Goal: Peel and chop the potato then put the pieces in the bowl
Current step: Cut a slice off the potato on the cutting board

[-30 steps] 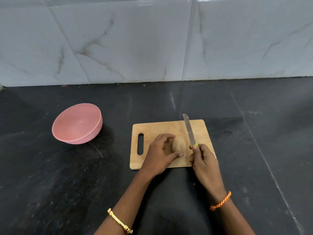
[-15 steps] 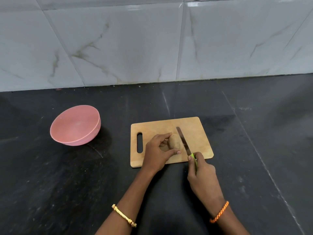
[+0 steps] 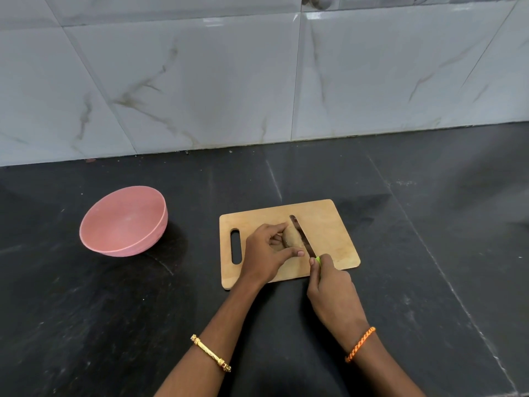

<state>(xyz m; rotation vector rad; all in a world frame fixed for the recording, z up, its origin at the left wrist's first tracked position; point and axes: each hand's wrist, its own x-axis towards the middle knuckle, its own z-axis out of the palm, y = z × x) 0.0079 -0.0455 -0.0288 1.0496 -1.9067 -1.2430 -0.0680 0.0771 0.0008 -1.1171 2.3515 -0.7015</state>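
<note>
No legible text, label, brand or number found. The bowl (image 3: 123, 222), cutting board (image 3: 329, 224) and wall tiles (image 3: 200, 81) bear none.

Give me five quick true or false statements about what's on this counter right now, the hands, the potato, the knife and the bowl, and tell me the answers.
1. The left hand holds the potato on the cutting board. True.
2. The right hand grips a peeler. False: it grips a knife with a green handle.
3. The pink bowl already holds potato pieces. False: nothing shows inside it.
4. The bowl stands on the counter, left of the board. True.
5. The knife lies flat, away from the potato. False: its blade is against the potato's right side.
</note>
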